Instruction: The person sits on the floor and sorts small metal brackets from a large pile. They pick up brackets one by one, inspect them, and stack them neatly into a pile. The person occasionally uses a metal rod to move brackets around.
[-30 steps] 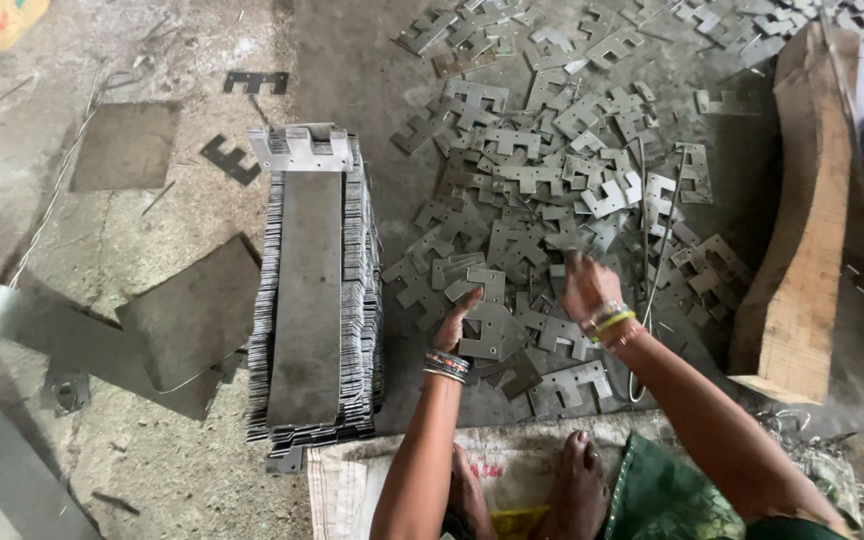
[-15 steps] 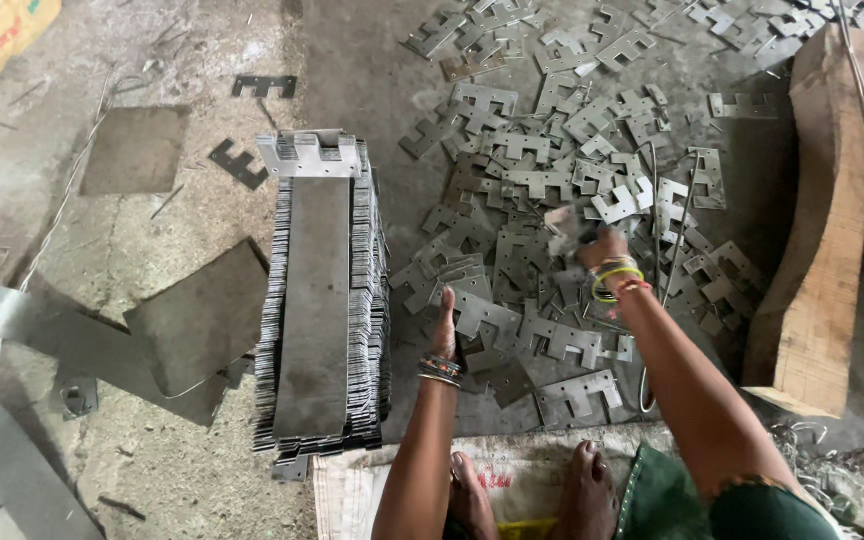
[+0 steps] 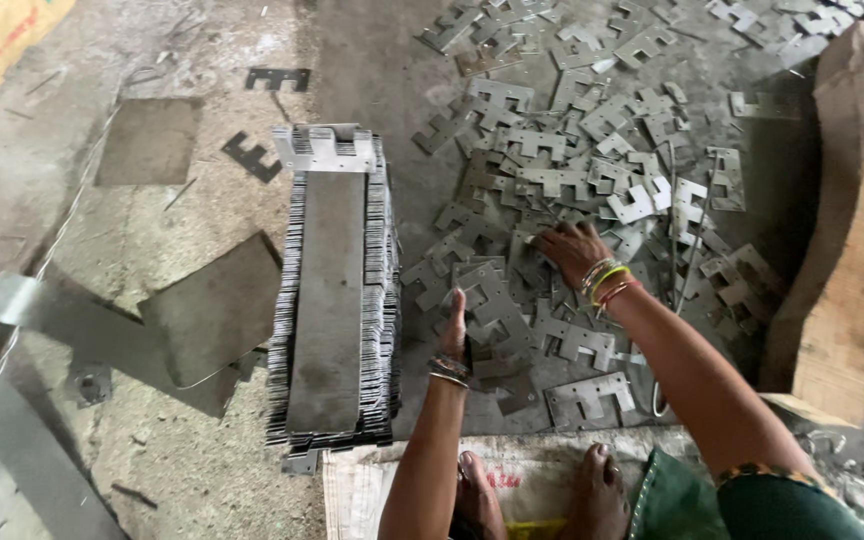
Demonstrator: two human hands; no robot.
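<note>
A tall stack of thin grey metal plates (image 3: pixel 332 290) lies on the floor in front of me, with a long flat strip on top. To its right spreads a loose heap of notched metal stampings (image 3: pixel 572 170). My left hand (image 3: pixel 455 325) stands on edge with fingers held straight, pressed against several stampings beside the stack. My right hand (image 3: pixel 569 250) lies palm down on the heap further right, fingers spread over the pieces. Bangles ring both wrists. I cannot see a piece lifted in either hand.
A thick wooden block (image 3: pixel 842 220) borders the heap on the right. Flat metal sheets (image 3: pixel 212 310) and bent strips (image 3: pixel 42 440) lie at the left, with a square plate (image 3: pixel 147 140) further back. My bare feet (image 3: pixel 532 490) rest on a woven sack at the bottom.
My right hand has slid left across the heap, closer to the stack. My left hand has stayed near the stack, now upright on its edge.
</note>
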